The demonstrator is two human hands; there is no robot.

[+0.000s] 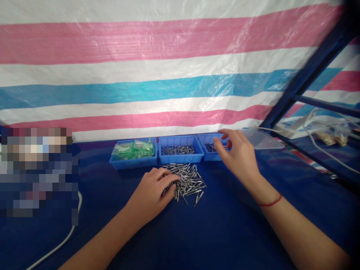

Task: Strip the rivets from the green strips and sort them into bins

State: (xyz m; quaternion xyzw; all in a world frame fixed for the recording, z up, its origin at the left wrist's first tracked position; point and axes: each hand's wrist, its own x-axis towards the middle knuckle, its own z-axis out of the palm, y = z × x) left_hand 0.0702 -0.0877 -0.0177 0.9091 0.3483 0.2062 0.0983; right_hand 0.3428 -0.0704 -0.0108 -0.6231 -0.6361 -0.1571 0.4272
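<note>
A loose pile of silvery blind rivets (189,180) lies on the dark blue table in front of three blue bins. My left hand (154,187) rests against the pile's left side, its fingers curved over the rivets and the thumb apart from the index finger; the fingertips are partly hidden. Over the right bin (209,155) hovers my right hand (239,153), thumb and fingers apart, with nothing visible between them. That bin holds more rivet-like pieces, partly covered by the hand. The middle bin (181,158) contains similar metal pieces. Green plastic packets (133,149) fill the left bin (135,163).
Behind the bins hangs a striped plastic sheet (140,92). A clear plastic lid (263,138) lies beyond my right hand. On the right stands a dark blue metal frame (306,80). A white cable (69,236) runs along the left; a pixelated area covers the far left.
</note>
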